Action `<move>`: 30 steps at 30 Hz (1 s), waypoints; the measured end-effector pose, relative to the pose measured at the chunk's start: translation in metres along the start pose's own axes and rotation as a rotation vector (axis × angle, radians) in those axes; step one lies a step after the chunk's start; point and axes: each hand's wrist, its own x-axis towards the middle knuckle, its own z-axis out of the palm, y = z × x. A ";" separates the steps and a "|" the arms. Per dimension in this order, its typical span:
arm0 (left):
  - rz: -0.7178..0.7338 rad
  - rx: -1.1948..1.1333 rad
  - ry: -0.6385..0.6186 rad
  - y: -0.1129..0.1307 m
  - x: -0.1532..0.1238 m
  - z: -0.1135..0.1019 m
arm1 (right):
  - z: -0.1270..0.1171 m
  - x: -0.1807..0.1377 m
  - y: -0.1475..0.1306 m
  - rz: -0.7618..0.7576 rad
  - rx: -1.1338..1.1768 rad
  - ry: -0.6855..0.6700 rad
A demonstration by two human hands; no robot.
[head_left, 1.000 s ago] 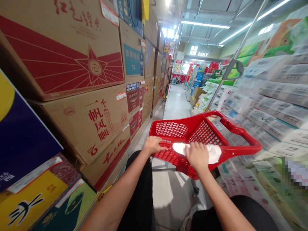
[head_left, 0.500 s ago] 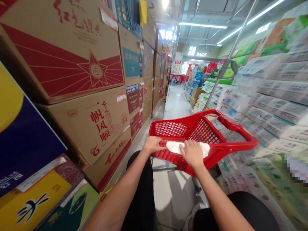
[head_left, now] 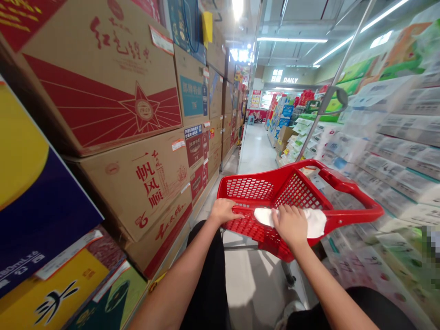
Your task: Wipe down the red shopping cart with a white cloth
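A red plastic shopping cart [head_left: 244, 189] with mesh sides stands in front of me, tilted in the view. My left hand [head_left: 222, 211] grips its near rim close to the left corner, thumb lying along the inside. On the same rim, further right, my right hand [head_left: 292, 224] is closed over a white cloth [head_left: 315, 222] and presses it to the plastic. Cloth sticks out on both sides of the fingers. The cart's red handle [head_left: 355, 192] rises at the right, beyond the cloth. Part of a wheel [head_left: 290, 277] shows below.
Stacked cardboard cartons [head_left: 137, 178] line my left side. Wrapped paper packs [head_left: 395, 151] are piled at the right. A metal pole [head_left: 318, 121] slants up behind the cart. An aisle floor [head_left: 257, 144] runs into the distance, and my knees flank the cart.
My right hand has slid rightward along the rim with the white cloth, farther from my left hand. My left hand keeps its hold. The whole view has shifted slightly.
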 end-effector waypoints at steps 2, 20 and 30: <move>0.001 -0.001 -0.004 0.003 -0.001 -0.002 | 0.004 0.004 -0.035 -0.014 0.082 -0.013; 0.003 -0.002 -0.009 -0.024 0.005 -0.001 | -0.004 0.000 0.077 -0.058 -0.030 -0.027; 0.019 -0.001 0.023 -0.020 0.003 0.007 | -0.002 0.001 0.017 -0.032 -0.039 -0.005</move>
